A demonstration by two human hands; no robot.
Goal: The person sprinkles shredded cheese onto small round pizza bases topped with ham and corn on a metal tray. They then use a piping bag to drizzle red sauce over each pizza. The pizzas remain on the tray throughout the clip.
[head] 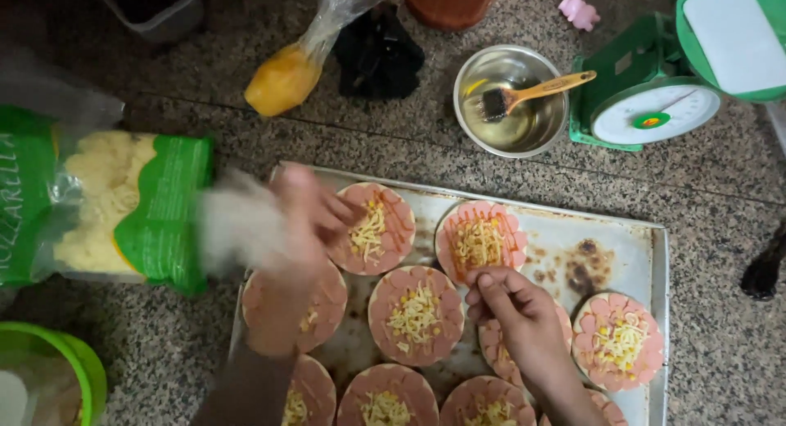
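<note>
Mostly topped already: round pink sausage-slice discs (pixel 416 315) on the scorched metal tray (pixel 647 254), each seen clearly strewn with stringy yellow-white cheese (pixel 414 313), the one under the left hand (pixel 288 229) at 9 o'clock barely sprinkled. Left grip blurred over that disc, state impossible to tell; right hand (pixel 516 311) at 5 o'clock, grip pressed together, pinching cheese. Crumbly cheese bag (pixel 123 205) on the speckled stone table (pixel 720 344) at 9 o'clock; glossy steel bowl (pixel 512 99) at 12.

Both the left hand (pixel 286 254) and the right hand (pixel 524 315) are bare, with no rings or gloves showing. The forearms at the lower edge of the frame carry no sleeves. The left hand is motion-blurred, hiding finer detail.
</note>
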